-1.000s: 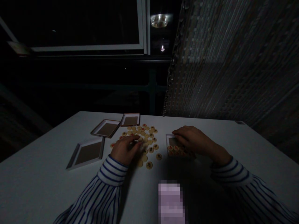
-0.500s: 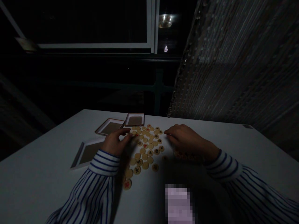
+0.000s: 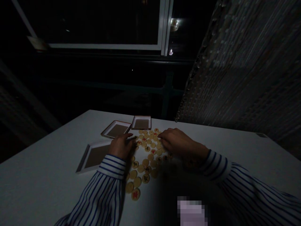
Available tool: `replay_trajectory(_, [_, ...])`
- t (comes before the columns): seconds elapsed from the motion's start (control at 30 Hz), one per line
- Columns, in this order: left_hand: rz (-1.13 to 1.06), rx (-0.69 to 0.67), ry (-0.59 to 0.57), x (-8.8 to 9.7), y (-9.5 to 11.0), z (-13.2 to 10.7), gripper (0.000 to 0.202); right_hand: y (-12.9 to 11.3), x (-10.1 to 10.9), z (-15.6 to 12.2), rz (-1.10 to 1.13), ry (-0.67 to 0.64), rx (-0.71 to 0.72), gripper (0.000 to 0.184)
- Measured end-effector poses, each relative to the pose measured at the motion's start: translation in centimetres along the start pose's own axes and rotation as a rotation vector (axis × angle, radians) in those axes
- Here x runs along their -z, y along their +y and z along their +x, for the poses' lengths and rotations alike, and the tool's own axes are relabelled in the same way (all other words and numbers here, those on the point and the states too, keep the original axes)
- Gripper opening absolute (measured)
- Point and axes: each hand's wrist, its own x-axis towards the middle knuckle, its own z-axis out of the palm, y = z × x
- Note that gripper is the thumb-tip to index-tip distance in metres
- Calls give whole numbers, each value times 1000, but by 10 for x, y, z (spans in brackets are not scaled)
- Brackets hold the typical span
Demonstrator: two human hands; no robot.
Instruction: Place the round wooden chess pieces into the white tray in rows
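Many round wooden Chinese chess pieces lie loosely spread on the white table, some showing red or black characters, others plain. My left hand is at the left edge of the spread, thumb and index finger apart, with pieces just beyond the fingertips. From the other side, my right hand reaches in low with bent fingers, its fingertips at the far right pieces and the thumb held a little away. Its palm and the dark shadow below hide several pieces. No piece is plainly visible in either hand.
Three shallow box parts stand at the left: a large white-edged tray, a middle tray and a smaller one behind. A pixelated pale patch is at the near edge. A bead curtain hangs at the right.
My right hand has moved left, over the right side of the chess pieces. The left hand stays beside them. The whole view has shifted slightly.
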Motion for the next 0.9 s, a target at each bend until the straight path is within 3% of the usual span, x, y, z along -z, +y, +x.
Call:
replay_trajectory(0.37, [171,64,-45,-12,2,2,35,-18,-18,33,57,-40,30,31])
replay_trajectory(0.63, [158,101,-99,-20,-5,5,34,-25,-27,43,109,0,72,32])
replay_trajectory(0.9, [121,91,-81,-28,-10,6,29,-32,-25,48,83,-50,36,27])
